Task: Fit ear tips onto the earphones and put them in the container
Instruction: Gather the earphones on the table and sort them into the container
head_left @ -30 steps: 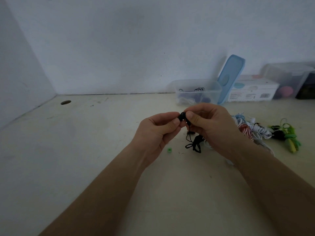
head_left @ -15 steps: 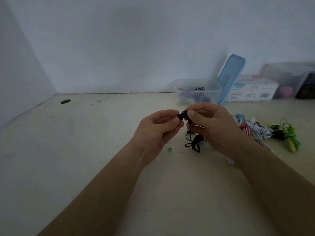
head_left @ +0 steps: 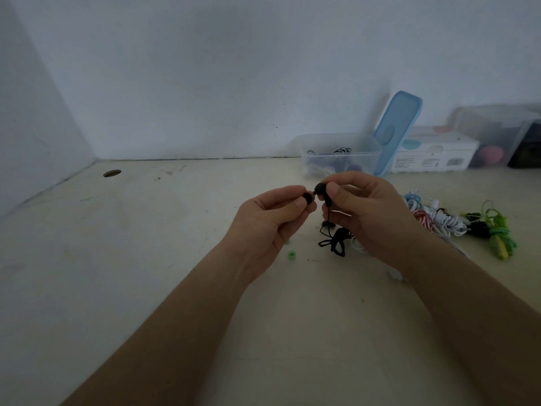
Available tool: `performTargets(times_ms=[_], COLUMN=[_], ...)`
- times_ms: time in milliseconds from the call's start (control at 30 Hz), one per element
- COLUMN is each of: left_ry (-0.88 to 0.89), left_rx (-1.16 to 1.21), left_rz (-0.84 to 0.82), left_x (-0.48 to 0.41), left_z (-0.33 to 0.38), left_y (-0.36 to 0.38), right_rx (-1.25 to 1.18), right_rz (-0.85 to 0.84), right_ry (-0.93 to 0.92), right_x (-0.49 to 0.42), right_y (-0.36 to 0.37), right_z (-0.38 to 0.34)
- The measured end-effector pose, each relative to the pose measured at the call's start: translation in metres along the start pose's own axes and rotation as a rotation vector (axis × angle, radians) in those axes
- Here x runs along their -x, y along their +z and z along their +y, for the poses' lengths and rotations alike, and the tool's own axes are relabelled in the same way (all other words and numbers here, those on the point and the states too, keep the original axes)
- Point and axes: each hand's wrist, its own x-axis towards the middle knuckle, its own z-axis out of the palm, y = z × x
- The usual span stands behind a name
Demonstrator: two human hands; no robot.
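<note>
My left hand (head_left: pixel 272 221), just left of centre frame, pinches a small black ear tip (head_left: pixel 306 197) between thumb and forefinger, with its open end turned toward the other hand so it can slide straight on. My right hand (head_left: pixel 369 218), just right of centre, grips the black earbud (head_left: pixel 320 189) between thumb and fingers with the nozzle aimed back at the tip. The two pieces sit just beside each other. I cannot tell whether they already touch, and the tip does not look seated yet. I judge this as the lining-up step before the push. Both hands are raised off the table (head_left: pixel 146 288), which lets the black cable (head_left: pixel 336 241) hang down from the bud and pool in a loose bundle below without tugging on the joint. A loose green ear tip (head_left: pixel 291 255) lies on the table under my left hand, near enough to reach. At right of frame a heap of coiled earphones (head_left: pixel 433 218) waits, with a green set (head_left: pixel 494 232) at its far edge. Behind the hands, in the upper right, stands the clear container (head_left: pixel 341 155) with some earphones already inside. Its blue lid (head_left: pixel 395 133) leans upright at its right side, which leaves the mouth open for dropping finished pairs in. A white box (head_left: pixel 433 155) sits beyond it against the wall.
</note>
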Motion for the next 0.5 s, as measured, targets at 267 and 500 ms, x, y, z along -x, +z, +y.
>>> performTargets(times_ms=[267, 500], left_ry=[0.005, 0.017], left_rx=[-0.004, -0.046], left_rz=[-0.007, -0.031], left_x=[0.0002, -0.0009], left_z=[-0.0011, -0.0014], left_y=[0.0002, 0.0003], right_rx=[-0.041, -0.011], right_rz=[-0.061, -0.029], right_ry=[0.027, 0.026], right_x=[0.0012, 0.0002], right_y=[0.0006, 0.0003], right_z=[-0.0007, 0.0004])
